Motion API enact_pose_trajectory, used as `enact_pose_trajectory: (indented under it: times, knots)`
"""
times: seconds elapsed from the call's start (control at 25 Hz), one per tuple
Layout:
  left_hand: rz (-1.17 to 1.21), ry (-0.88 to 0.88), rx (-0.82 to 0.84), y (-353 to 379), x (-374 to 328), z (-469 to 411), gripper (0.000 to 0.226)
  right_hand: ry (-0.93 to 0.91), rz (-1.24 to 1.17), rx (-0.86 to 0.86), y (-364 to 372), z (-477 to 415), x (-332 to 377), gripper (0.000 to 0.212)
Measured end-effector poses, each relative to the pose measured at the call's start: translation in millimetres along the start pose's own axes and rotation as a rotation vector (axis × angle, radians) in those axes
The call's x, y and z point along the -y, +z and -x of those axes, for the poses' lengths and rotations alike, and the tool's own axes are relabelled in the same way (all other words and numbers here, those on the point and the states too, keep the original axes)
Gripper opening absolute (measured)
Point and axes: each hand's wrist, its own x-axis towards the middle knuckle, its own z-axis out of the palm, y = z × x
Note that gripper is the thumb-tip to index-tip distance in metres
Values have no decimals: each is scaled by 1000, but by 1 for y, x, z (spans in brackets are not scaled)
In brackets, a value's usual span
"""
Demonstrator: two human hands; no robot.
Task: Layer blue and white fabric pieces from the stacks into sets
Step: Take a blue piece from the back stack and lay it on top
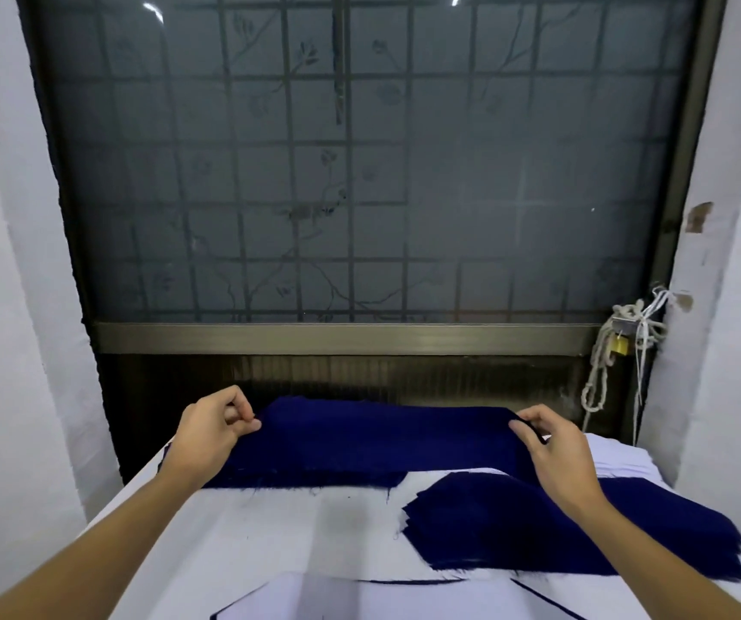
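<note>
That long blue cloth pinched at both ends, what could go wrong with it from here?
The left hand and right hand each pinch only a far corner of the blue piece, so a corner might slip and it could land creased. It lies on a blue stack, so a second layer may cling and lift with it. Swinging it nearer could brush the other blue stack askew.

Dim, even indoor light, wide-angle view

The window (359, 172) glass is dark grey, with two small bright glints near its top edge. Soft light falls on the white walls (2, 306) and table (270, 530); shadows are faint. Straight lines bow at the frame edges. Detail is slightly soft throughout, and the blue fabric (382, 440) reads nearly black.
</note>
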Motion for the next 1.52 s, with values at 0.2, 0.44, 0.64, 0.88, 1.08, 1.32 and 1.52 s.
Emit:
enact_pose_trajectory:
  times: [0.2,0.44,0.64,0.88,1.08,1.32,1.52]
  knots:
    - [-62,18,37,2,-20,11,16,35,50,18,-16,7,-3,10]
    - [-71,-21,44,-1,-23,23,16,53,40,24,-25,14,-5,12]
    - [-71,-41,48,-1,-22,39,16,58,30,33,-28,28,-6,13]
    - [-22,-88,95,-8,-9,60,15,63,-10,58,-32,51,-12,11]
    - [-44,-124,174,-4,16,83,15,97,-57,96,-31,77,-22,9]
    - [-81,-105,251,6,29,96,11,170,-48,148,-30,99,-35,8]
    - [77,-258,217,23,31,113,21,203,-8,177,-28,115,-51,6]
